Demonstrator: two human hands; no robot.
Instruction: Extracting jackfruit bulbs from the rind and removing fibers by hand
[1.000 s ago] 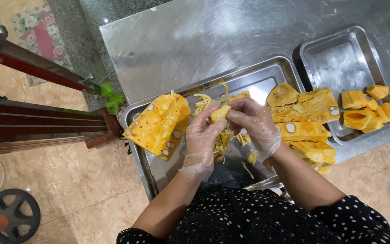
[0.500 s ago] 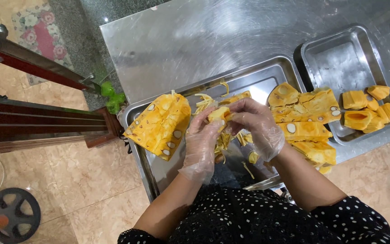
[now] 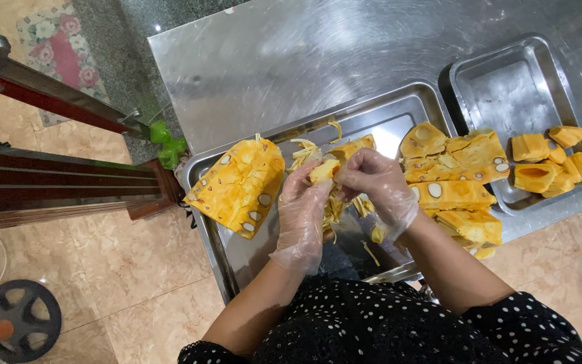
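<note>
Both hands wear clear plastic gloves over a large steel tray point(image 3: 378, 114). My left hand point(image 3: 303, 201) and my right hand point(image 3: 374, 183) together grip a yellow jackfruit pod point(image 3: 322, 170) with pale stringy fibres hanging from it. A big jackfruit chunk point(image 3: 239, 185) with white seeds leans on the tray's left side. Several more jackfruit chunks point(image 3: 463, 178) are stacked on the tray's right side.
A smaller steel tray point(image 3: 514, 87) at the right holds several peeled yellow pods point(image 3: 554, 162). Both trays sit on a steel table top point(image 3: 284, 61). A dark wooden frame point(image 3: 48, 182) stands at the left, over a tiled floor with a small wheel point(image 3: 21, 320).
Both hands stay on the pod over the tray; the fingers have shifted slightly as they work at it. Nothing else has moved.
</note>
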